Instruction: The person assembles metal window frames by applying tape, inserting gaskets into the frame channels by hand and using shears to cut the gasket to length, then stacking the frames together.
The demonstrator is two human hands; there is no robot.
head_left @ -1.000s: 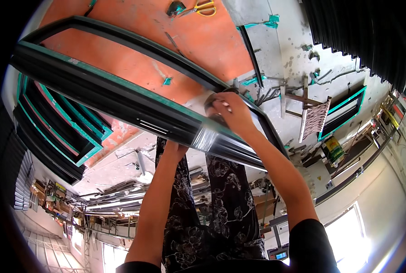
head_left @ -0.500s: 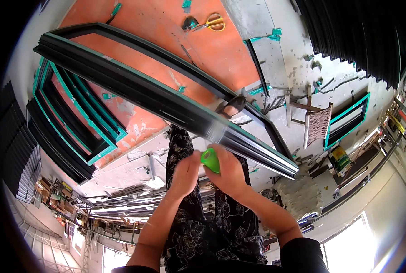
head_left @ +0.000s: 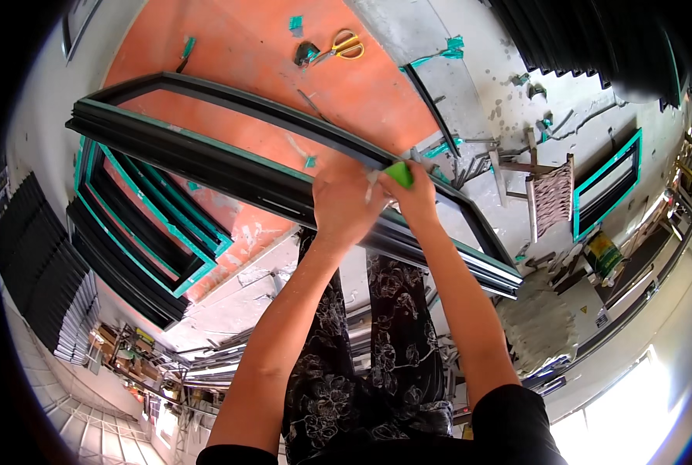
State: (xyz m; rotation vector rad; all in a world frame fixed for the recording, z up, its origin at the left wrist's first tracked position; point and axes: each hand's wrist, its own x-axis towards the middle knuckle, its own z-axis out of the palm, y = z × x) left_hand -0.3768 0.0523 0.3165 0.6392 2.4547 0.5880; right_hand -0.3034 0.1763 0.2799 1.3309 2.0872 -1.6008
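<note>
A long black window frame (head_left: pixel 229 167) with green tape along its edges lies aslant in front of me. My left hand (head_left: pixel 348 203) is closed over its near rail, and what its fingers hold is hidden. Close beside it, my right hand (head_left: pixel 417 200) grips a bright green roll-like piece (head_left: pixel 399 175), mostly covered by the fingers. A pale, clear-looking strip (head_left: pixel 372 186) shows between the two hands, too blurred to make out.
Yellow-handled scissors (head_left: pixel 347 45) lie on the orange board (head_left: pixel 237 46). Green-taped frames (head_left: pixel 148 221) are stacked at left. A woven-seat stool (head_left: pixel 551 200) and another green-edged frame (head_left: pixel 611 186) stand at right. Black profiles (head_left: pixel 586 39) are piled at far right.
Both hands have moved up and away from my body, from in front of the near rail to over it, with the green piece in the right hand. The view has shifted slightly.
</note>
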